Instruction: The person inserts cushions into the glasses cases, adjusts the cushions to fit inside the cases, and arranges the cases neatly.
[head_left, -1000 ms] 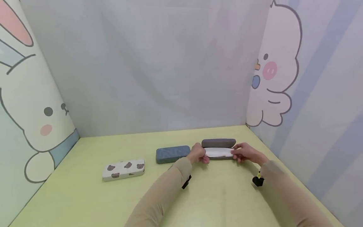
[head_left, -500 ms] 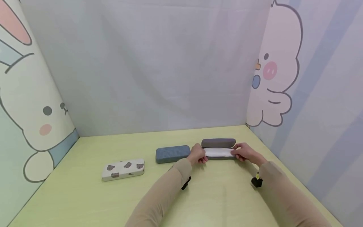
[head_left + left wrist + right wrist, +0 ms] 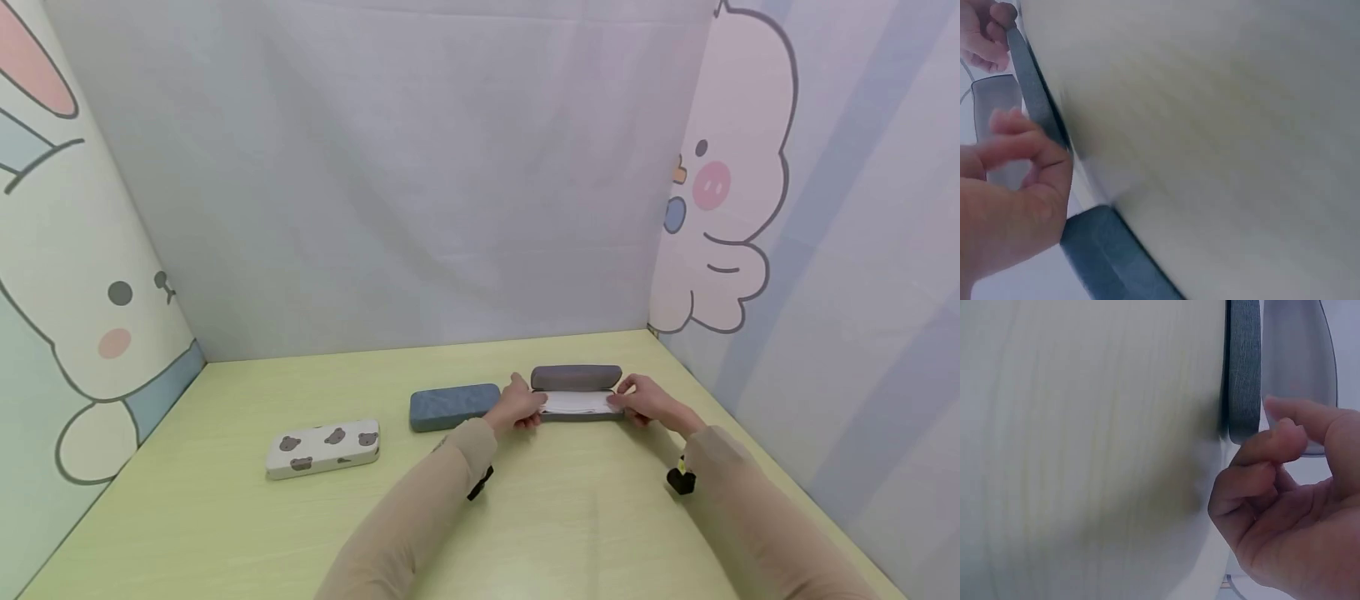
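Observation:
A grey glasses case (image 3: 576, 377) stands with its lid raised at the right of the table. A white cloth (image 3: 576, 402) lies flat in its base. My left hand (image 3: 514, 405) is at the case's left end, thumb on the cloth's edge and a finger raised apart from it; its fingertips are blurred in the left wrist view. At the opposite end, my right hand (image 3: 647, 403) reaches its thumb over the rim onto the cloth. The right wrist view shows that thumb (image 3: 1297, 412) apart from the bent fingers (image 3: 1244, 484), below the case's end.
A closed blue case (image 3: 453, 407) lies just left of my left hand. Farther left is a white case with bear prints (image 3: 324, 449). A grey curtain (image 3: 420, 208) closes off the back of the table (image 3: 540, 517), and patterned walls flank it.
My left hand's fingers have shifted, with one now lifted and the thumb over the cloth's edge. The cloth looks flatter in the base. The right hand stays nearly in place.

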Available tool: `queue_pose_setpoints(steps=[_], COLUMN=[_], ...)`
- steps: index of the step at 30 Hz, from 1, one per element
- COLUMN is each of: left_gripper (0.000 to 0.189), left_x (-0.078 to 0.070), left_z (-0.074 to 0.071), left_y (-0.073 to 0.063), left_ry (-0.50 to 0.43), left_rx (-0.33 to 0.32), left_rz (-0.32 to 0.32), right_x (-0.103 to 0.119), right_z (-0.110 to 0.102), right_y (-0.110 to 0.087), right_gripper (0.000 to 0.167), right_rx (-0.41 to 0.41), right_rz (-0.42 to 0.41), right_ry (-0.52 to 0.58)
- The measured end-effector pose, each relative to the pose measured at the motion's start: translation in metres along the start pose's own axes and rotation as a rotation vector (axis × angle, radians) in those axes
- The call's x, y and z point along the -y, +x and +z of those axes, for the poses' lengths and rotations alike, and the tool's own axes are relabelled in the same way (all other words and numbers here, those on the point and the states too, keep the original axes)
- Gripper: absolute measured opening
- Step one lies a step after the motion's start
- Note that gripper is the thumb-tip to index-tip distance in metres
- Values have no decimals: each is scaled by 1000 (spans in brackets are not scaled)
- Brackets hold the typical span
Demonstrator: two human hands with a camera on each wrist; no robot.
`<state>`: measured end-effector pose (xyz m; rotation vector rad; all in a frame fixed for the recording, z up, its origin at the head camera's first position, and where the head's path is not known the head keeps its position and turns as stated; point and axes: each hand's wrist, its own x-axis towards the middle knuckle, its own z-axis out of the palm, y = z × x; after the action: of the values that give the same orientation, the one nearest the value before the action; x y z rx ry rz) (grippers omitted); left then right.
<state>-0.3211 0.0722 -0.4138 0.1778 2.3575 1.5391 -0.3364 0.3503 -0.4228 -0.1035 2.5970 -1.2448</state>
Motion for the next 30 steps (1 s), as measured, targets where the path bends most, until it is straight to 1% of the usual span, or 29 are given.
queue_pose_setpoints(steps=[2,4,7,8,11,15,20,23,25,30], left_gripper=[90,99,103,104,106,105,103,102,101,101], left_x=[-1,-1,0,1,4,8,11,10,9,10], left_z=[-3,-5,-5,-5,-3,-1,2,5,7,14], left_y=[-3,-5,-5,-4,-2,1,3,3,4,7], left_ry=[22,22,17,2,-37,-87,-87,-76,-54,-22], left_rx=[31,70,124,141,169,168,144,115,85,33], left_rz=[-3,-7,0,7,35,75,108,110,103,90], right_x=[-1,-3,-5,-6,-7,-7,-5,-4,-3,-3], right_z=[-4,-8,-9,-9,-6,-3,-2,-1,0,5], right_y=[-2,-3,-5,-5,-2,1,2,3,3,5], right_gripper=[53,68,87,93,102,98,90,89,90,94], right_rx=[5,23,59,69,72,68,57,42,24,-21], right_rz=[15,15,-13,-30,-66,-107,-129,-144,-154,-171], right_ry=[-17,-39,-51,-59,-76,-115,-134,-136,-146,-182])
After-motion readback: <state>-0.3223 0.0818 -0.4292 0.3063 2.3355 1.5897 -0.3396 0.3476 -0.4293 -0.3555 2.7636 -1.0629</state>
